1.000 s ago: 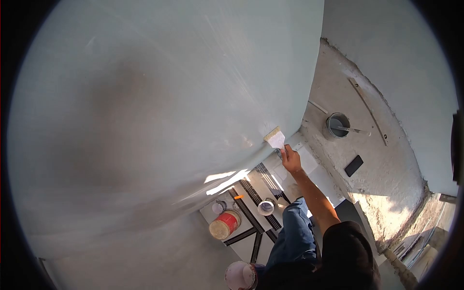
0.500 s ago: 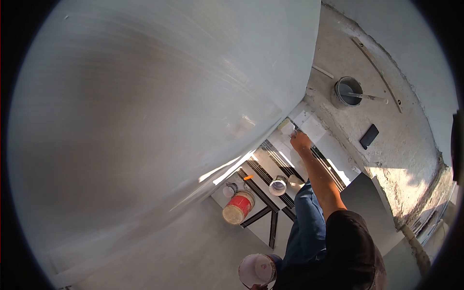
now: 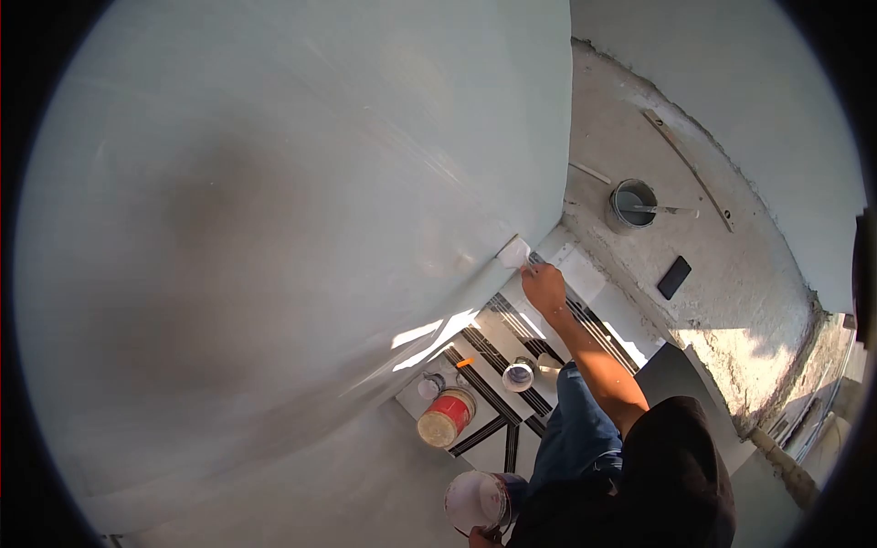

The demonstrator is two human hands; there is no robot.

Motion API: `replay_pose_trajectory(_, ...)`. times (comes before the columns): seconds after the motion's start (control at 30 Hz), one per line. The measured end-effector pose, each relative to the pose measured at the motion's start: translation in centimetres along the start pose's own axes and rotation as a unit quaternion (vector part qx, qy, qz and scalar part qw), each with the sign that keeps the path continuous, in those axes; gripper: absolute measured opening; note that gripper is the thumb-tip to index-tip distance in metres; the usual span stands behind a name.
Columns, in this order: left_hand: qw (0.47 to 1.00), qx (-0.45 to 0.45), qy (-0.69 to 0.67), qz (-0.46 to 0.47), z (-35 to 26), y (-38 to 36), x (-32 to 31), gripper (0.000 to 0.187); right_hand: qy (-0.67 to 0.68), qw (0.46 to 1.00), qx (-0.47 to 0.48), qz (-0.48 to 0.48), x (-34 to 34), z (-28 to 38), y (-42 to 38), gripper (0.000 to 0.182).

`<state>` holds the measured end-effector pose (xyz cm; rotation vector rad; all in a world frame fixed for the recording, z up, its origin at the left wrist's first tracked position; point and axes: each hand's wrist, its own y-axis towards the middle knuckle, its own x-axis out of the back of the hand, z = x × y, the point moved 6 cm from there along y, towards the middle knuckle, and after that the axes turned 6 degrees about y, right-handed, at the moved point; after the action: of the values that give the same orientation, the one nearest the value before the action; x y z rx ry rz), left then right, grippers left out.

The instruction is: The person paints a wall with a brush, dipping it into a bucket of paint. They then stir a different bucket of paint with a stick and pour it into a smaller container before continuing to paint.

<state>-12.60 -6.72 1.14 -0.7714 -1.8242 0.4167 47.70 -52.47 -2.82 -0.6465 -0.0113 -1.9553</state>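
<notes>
My right hand [image 3: 545,285] is closed on a putty knife [image 3: 515,253] with a broad pale blade. The blade lies at the lower edge of the smooth grey-white wall [image 3: 365,183], apparently touching it; the handle is mostly hidden in my fist. At the bottom of the view my left hand [image 3: 482,538] grips the rim or handle of a white-lined paint bucket [image 3: 475,500], tilted so that its inside shows. Only a few fingers of that hand are visible.
Below are a red-and-cream bucket [image 3: 447,416], a small open can [image 3: 518,375] and an orange object [image 3: 466,362] on striped tiles. On the concrete ledge [image 3: 630,265] lie a black phone [image 3: 674,278], a bucket with a stirring stick [image 3: 630,203] and a long bar [image 3: 690,172].
My right hand has moved left and slightly down with the putty knife, onto the wall's lower edge. The view has shifted a little. My left hand still holds the bucket, whose opening has turned somewhat.
</notes>
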Motion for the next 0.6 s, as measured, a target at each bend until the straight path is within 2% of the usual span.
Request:
replay_pose_trajectory(0.1, 1.000, -0.017, -0.022, 0.011, -1.8, 2.1, -2.1, 0.029, 0.025, 1.000, 0.012, 0.014, 3.4, 5.4, -2.3, 0.034)
replay_pose_trajectory(0.17, 0.999, -0.026, -0.036, 0.019, -2.9, 2.8, -3.6, 0.029, 0.061, 0.997, 0.056, 0.003, 5.5, 9.7, -3.8, 0.035)
replay_pose_trajectory(0.27, 0.997, -0.028, -0.069, 0.032, -3.3, 1.4, -6.6, 0.031, 0.074, 0.992, 0.100, 0.029, 11.3, 17.1, -6.5, 0.037)
replay_pose_trajectory(0.37, 0.974, -0.006, -0.222, 0.046, -6.2, 0.7, -9.3, 0.031, 0.130, 0.980, 0.143, 0.052, 14.3, 21.1, -8.4, 0.037)
replay_pose_trajectory(0.47, 0.903, 0.149, -0.403, 0.012, -9.1, -0.9, -10.7, 0.033, 0.233, 0.954, 0.168, 0.086, 18.0, 27.4, -11.5, 0.033)
replay_pose_trajectory(0.53, 0.897, 0.132, -0.421, 0.023, -9.7, -0.3, -11.3, 0.034, 0.338, 0.916, 0.193, 0.100, 20.6, 31.5, -13.7, 0.030)
replay_pose_trajectory(0.6, 0.896, 0.125, -0.427, 0.021, -9.9, -0.4, -11.9, 0.034, 0.370, 0.888, 0.256, 0.095, 22.1, 34.2, -14.0, 0.028)
